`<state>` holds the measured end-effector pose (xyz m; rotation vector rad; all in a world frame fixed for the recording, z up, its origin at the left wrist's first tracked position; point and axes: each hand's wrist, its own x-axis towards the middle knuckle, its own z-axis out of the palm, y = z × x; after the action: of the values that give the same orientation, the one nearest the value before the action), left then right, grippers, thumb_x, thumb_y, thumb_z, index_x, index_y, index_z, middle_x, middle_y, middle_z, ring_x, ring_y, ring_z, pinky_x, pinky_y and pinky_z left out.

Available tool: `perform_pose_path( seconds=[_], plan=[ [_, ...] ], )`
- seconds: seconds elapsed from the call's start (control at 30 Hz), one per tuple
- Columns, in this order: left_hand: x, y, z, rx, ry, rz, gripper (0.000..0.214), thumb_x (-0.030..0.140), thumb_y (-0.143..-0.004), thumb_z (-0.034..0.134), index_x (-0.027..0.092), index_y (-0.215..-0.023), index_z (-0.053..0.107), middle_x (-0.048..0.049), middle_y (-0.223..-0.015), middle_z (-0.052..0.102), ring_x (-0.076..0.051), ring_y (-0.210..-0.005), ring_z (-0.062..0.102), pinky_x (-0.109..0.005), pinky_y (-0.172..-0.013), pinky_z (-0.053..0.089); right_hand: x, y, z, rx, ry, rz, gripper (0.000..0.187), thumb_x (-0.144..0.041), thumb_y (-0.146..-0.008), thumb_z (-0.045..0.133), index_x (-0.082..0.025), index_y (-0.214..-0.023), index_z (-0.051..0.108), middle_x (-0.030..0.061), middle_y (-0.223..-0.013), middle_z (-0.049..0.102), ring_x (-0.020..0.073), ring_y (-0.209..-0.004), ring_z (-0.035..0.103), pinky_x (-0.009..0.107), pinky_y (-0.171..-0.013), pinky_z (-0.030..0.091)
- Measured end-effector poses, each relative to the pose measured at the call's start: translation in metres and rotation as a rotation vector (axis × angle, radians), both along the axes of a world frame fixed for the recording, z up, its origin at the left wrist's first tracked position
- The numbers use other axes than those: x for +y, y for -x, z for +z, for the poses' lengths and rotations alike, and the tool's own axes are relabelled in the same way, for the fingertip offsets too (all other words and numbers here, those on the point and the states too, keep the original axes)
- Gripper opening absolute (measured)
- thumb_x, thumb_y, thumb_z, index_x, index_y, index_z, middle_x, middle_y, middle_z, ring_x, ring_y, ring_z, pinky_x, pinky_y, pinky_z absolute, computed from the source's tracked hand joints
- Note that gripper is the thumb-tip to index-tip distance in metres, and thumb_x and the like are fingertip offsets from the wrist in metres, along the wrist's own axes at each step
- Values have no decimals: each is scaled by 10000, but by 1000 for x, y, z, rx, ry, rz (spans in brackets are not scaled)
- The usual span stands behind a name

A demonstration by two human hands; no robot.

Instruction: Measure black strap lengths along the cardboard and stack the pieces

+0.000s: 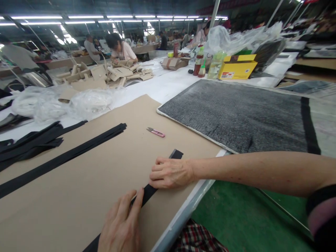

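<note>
A narrow black fabric strip (149,191) lies diagonally on the brown paper sheet (70,196) in front of me. My left hand (122,224) rests on its nearer part, fingers stretched out and pressing down. Farther along, my right hand (170,173) has its fingers curled over the strip, and the strip's end shows beyond the knuckles. What lies under both palms is hidden. A pair of pink-handled thread snips (156,132) is on the paper beyond my right hand. To the left runs a bundle of black strips (65,155).
More black strips (28,143) are heaped at the left edge. A dark grey padded board (233,112) covers the right side. Behind stand a yellow box (238,68), bottles (198,61), plastic bags (90,99) and brown cut pieces (98,74). Several people work farther back.
</note>
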<state>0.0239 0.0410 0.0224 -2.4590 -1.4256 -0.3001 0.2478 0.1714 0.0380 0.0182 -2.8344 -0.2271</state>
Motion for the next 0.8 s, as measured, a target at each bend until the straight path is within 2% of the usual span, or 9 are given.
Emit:
perform_pose_path(
  seconds=[0.07, 0.23, 0.53, 0.8],
  plan=[
    [8, -14, -2, -70, 24, -53, 560, 1, -752, 389, 139, -1293, 430, -72, -1113, 572, -182, -1005, 536, -292, -878, 457, -1, 0, -1, -2, 3, -5, 217, -171, -975, 372, -154, -881, 567, 31, -843, 516, 153, -806, 455, 323, -732, 292],
    [16, -30, -10, -99, 69, -18, 451, 18, -801, 409, 135, -1233, 468, -32, -921, 580, -174, -859, 547, -280, -798, 478, 4, -6, -2, -16, 5, -1, 196, -191, -974, 384, -154, -911, 566, 37, -870, 520, 160, -820, 459, 320, -706, 303],
    [22, -32, -10, 22, 62, -30, 600, 6, -784, 449, 165, -1359, 385, -11, -881, 553, -177, -811, 505, -308, -792, 441, 16, -31, 0, -77, -67, -26, 207, -191, -980, 364, -152, -936, 563, 48, -877, 519, 148, -806, 460, 309, -722, 297],
    [24, -46, 1, 84, 94, 30, 641, -6, -786, 436, 221, -1383, 389, -20, -886, 554, -179, -807, 496, -330, -767, 426, 20, -45, 3, -77, -96, -40, 193, -185, -976, 382, -137, -969, 568, 41, -860, 520, 143, -795, 473, 310, -733, 295]
  ],
)
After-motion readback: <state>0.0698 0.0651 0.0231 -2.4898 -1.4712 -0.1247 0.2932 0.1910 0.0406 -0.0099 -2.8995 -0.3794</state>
